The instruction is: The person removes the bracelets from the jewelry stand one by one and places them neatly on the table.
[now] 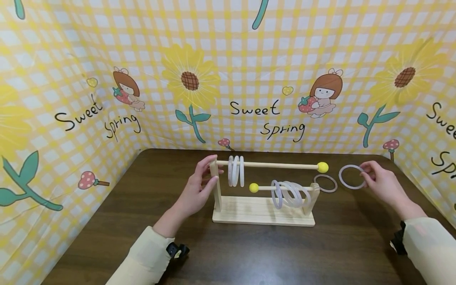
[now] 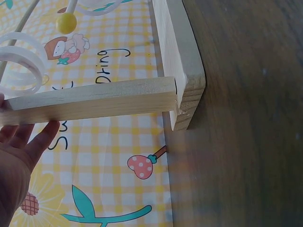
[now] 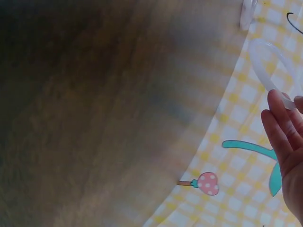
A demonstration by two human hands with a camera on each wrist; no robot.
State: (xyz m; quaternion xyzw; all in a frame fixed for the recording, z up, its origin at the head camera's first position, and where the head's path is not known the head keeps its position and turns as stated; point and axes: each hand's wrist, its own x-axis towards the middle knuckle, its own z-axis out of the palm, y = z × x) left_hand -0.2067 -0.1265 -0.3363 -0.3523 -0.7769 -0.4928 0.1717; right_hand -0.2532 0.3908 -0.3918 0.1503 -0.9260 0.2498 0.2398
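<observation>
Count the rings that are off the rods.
2: one ring held by the right hand, another ring on the table near the right end of the rack.

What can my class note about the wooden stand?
The wooden stand, pale with visible grain, rests upright on the dark table. Its flat base carries a taller left post and a shorter right post. An upper rod runs rightward from the left post, a lower rod leftward from the right; each ends in a yellow ball. Whitish rings hang on both rods: a few near the left post, several overlapping on the lower rod. The left grip holds the left post near its top.
</observation>
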